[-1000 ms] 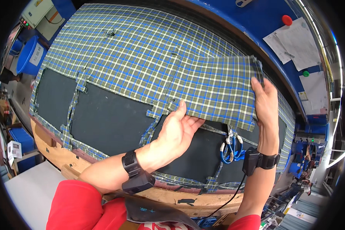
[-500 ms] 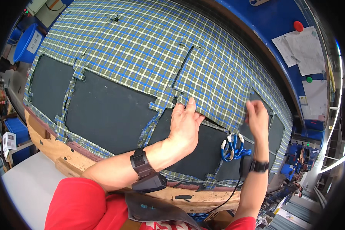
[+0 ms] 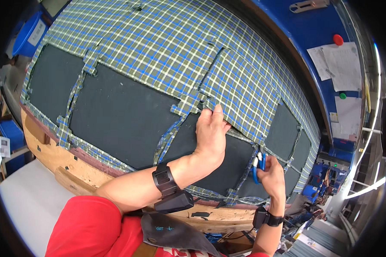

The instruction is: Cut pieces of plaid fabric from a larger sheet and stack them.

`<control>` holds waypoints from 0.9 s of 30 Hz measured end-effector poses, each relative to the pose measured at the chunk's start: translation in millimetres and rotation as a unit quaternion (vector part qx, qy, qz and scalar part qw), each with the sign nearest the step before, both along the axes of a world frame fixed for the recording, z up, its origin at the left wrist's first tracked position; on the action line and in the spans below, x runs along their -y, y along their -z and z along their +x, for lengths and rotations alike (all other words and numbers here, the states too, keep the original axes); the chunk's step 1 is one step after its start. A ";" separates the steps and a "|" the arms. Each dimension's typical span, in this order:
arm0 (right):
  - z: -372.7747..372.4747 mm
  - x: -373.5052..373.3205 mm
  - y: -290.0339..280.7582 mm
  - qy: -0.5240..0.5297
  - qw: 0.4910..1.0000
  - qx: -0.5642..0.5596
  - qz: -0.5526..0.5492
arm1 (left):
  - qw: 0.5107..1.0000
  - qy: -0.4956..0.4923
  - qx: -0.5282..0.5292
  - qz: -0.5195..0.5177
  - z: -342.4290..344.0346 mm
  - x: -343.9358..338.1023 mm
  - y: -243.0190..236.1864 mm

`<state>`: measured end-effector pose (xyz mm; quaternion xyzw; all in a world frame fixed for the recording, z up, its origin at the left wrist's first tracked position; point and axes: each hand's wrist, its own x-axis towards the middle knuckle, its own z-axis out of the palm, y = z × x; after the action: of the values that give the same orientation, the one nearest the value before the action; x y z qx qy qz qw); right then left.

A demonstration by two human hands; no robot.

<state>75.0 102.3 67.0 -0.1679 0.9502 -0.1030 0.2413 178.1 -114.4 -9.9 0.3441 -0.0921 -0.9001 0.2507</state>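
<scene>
A stack of plaid fabric (image 3: 158, 55) in blue, green and white covers the table, with cut-out openings showing a black surface (image 3: 124, 115). My left hand (image 3: 211, 132) pinches the near edge of a cut plaid panel (image 3: 244, 94), thumb on top and fingers partly hidden beneath. At that panel's near right corner, my right hand (image 3: 271, 173) is closed on blue-handled scissors (image 3: 258, 166). Their tips are too small to make out against the fabric. Narrow plaid strips (image 3: 169, 139) run between the openings.
A wooden table edge (image 3: 94, 173) runs close to my body, with a white surface (image 3: 30, 192) at the lower left. Behind the fabric rises a blue panel (image 3: 287, 25) with papers (image 3: 341, 64) pinned on it. A blue bin (image 3: 28, 36) stands at the far left.
My right hand has come down from the panel's right edge and taken hold of the scissors, which were lying near the corner. My left hand keeps its pinch on the panel edge.
</scene>
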 end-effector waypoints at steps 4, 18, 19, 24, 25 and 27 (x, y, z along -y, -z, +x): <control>2.5 -9.4 -57.1 -0.009 0.997 -0.021 0.072 | 0.997 0.006 0.056 -0.046 -1.0 -3.1 -1.7; 22.4 224.7 -108.4 -0.557 0.783 -0.232 0.153 | 0.989 -0.003 0.102 -0.107 -8.3 -8.9 7.7; 25.7 232.7 -108.2 -0.568 0.773 -0.224 0.175 | 0.988 -0.021 0.101 -0.112 -8.8 -10.7 10.0; 40.3 256.8 -108.4 -0.610 0.714 -0.265 0.220 | 0.982 0.006 0.130 -0.137 -6.1 -8.9 10.1; 41.9 259.3 -107.7 -0.624 0.697 -0.281 0.216 | 0.983 0.024 0.126 -0.131 -3.3 -6.2 5.9; 46.1 263.8 -107.5 -0.638 0.678 -0.297 0.211 | 0.984 0.040 0.124 -0.125 -2.0 -5.2 5.0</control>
<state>121.1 -161.4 174.5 -0.7000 0.6307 0.3344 -0.0174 176.1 -109.2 -14.9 0.4146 -0.2481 -0.8414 0.2419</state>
